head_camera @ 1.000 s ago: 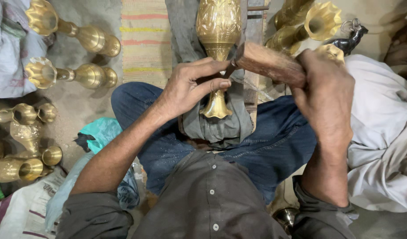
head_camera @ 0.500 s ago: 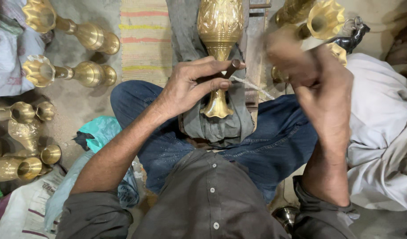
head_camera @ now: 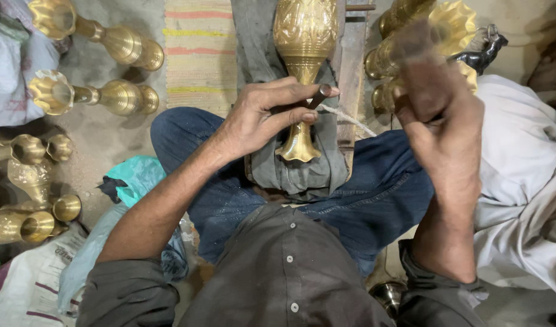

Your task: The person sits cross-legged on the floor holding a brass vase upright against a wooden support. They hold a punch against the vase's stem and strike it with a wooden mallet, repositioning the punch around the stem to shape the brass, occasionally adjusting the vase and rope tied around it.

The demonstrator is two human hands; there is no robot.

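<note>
A tall brass vase (head_camera: 303, 36) with an embossed body lies on a grey cloth (head_camera: 299, 172) over my lap, its foot toward me. My left hand (head_camera: 263, 115) presses on the vase's narrow stem and pinches a short dark punch (head_camera: 322, 95) against it. My right hand (head_camera: 441, 121) is raised to the right of the vase, fist closed around a wooden mallet (head_camera: 414, 57) that is blurred by motion. The mallet is apart from the punch.
Several brass vases lie on the floor at the left (head_camera: 96, 97) and more at the upper right (head_camera: 423, 30). A striped mat (head_camera: 199, 48) lies behind, a teal bag (head_camera: 135, 178) by my left knee, white cloth (head_camera: 520, 181) at the right, a wooden bar (head_camera: 353, 72) beside the vase.
My right hand has swung the mallet up and to the right, away from the punch it was touching a second ago. My left hand and the vase have stayed put.
</note>
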